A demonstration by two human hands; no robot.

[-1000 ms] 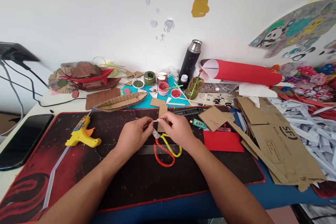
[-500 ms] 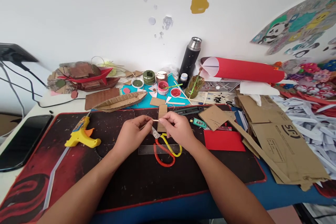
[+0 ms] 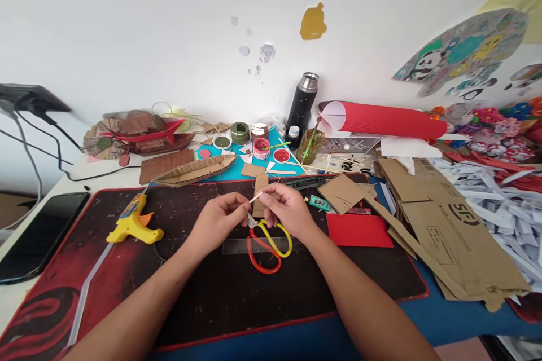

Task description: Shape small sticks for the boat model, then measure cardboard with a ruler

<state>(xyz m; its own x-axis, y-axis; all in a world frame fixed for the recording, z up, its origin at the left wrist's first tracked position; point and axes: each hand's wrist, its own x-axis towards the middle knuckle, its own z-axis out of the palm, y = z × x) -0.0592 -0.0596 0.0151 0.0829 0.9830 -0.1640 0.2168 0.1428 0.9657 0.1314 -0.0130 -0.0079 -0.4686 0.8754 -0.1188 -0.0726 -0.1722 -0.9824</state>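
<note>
A short, thin, pale stick (image 3: 255, 197) spans the gap between my two hands, tilted up to the right. My left hand (image 3: 220, 217) pinches its lower end between thumb and fingers. At the other end my right hand (image 3: 287, 207) closes on it with thumb and forefinger. Below them on the dark mat lie scissors (image 3: 265, 268) with one red and one yellow handle loop; their blades are partly hidden by my left hand. A clear ruler (image 3: 237, 245) passes under the handles. Just behind my fingers is a cardboard strip (image 3: 261, 183).
A yellow glue gun (image 3: 135, 225) and a phone (image 3: 38, 237) lie to the left. Paint pots (image 3: 240, 132), a cardboard boat shape (image 3: 195, 169) and a black flask (image 3: 302, 101) are behind. Red card (image 3: 359, 231) and folded cardboard (image 3: 457, 237) occupy the right.
The view has tipped slightly upward. The stick has turned from nearly level to slanted, its right end higher, and more of it shows between my hands.
</note>
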